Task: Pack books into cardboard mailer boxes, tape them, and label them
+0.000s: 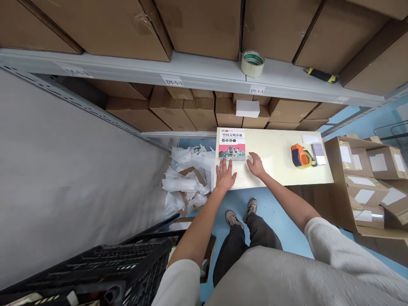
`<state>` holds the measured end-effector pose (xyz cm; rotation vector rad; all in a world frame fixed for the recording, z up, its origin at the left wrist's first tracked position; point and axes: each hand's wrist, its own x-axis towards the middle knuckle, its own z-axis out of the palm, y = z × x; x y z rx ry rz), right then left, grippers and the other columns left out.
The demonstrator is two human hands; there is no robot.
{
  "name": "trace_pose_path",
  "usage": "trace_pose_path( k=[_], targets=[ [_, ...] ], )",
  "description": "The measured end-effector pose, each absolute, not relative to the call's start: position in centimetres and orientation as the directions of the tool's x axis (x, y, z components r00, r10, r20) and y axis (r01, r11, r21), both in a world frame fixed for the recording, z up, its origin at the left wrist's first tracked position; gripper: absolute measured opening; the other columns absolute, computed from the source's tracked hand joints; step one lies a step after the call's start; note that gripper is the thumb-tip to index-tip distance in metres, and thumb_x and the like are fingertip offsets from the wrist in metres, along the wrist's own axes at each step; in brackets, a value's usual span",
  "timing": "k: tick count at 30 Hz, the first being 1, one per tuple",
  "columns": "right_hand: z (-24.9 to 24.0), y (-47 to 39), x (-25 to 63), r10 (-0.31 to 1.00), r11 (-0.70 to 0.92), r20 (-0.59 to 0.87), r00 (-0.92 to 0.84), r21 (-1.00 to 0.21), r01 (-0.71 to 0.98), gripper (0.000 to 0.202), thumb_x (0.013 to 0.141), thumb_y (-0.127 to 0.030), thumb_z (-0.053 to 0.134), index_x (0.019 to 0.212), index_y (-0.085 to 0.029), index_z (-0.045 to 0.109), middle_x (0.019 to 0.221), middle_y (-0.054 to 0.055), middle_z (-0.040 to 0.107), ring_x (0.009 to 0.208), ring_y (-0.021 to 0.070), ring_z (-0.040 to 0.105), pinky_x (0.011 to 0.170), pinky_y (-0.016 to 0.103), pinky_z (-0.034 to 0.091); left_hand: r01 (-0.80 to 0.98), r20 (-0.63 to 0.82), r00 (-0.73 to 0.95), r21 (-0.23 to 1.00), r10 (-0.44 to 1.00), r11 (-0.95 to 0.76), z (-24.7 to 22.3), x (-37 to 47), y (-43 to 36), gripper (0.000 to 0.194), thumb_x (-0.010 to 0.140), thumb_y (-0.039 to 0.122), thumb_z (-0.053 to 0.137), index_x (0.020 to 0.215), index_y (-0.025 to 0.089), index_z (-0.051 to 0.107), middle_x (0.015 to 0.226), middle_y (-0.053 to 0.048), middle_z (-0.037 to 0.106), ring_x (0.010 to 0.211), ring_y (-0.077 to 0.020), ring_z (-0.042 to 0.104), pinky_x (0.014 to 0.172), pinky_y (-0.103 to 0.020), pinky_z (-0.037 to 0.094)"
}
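Note:
A book (232, 142) with a white and pink cover and Chinese lettering lies flat at the left end of the pale table (270, 144). My left hand (225, 175) rests at its lower edge, palm down with the fingers spread. Just right of the cover is my right hand (256, 165), its fingers loosely stretched and apart, gripping nothing that I can see. Farther right on the same table sits an orange and purple tape dispenser (301, 156), beside a white and purple label or packet (318, 154) that is partly blurred.
Shelves of cardboard boxes (204, 25) stand in front, with a tape roll (253, 63) and a yellow-black cutter (320, 75) on the ledge. White wrapping material (188, 176) piles up left of the table. A black crate (137, 267) is lower left; an open carton of boxes (334, 191) is right.

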<state>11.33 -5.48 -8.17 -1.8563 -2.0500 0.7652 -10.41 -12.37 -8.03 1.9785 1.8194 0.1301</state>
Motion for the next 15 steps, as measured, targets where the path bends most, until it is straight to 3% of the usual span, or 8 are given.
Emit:
trace_pose_path(
  k=[4,12,15],
  targets=[
    [-8.6,-1.9,10.0,0.968,-0.123,-0.24,-0.069,-0.701,0.702,0.067,0.103,-0.042,0.045,0.164,-0.015,0.051,0.159,0.016,0.062,0.14,0.0299,0.063,0.117,0.044,0.052,0.93,-0.256,0.091,0.367,0.962,0.01,-8.0,-10.1,-10.7,0.084,0.105,0.046,0.046,0.178,0.016,0.019,0.187,-0.016,0.005,0.173,-0.0381,0.006,0.138,-0.063,0.009],
    [-9.4,2.3,8.9,0.914,-0.321,-0.404,-0.023,-0.758,0.569,0.064,0.094,-0.037,0.054,0.153,-0.012,0.061,0.141,0.017,0.074,0.123,0.0263,0.075,0.102,0.038,0.06,0.935,-0.299,0.079,0.352,0.951,0.033,-10.0,-10.4,-10.6,0.081,0.106,0.05,0.043,0.178,0.021,0.021,0.187,-0.013,0.005,0.173,-0.0365,0.001,0.137,-0.064,0.009],
    [-9.5,3.0,8.6,0.936,-0.29,-0.353,-0.008,-0.781,0.553,0.057,0.09,-0.035,0.053,0.141,-0.013,0.069,0.123,0.015,0.08,0.105,0.0264,0.078,0.091,0.038,0.062,0.938,-0.303,0.081,0.346,0.95,0.031,-9.9,-10.4,-10.6,0.082,0.106,0.051,0.044,0.178,0.021,0.022,0.187,-0.014,0.007,0.173,-0.0371,0.001,0.137,-0.064,0.009]
  ],
)
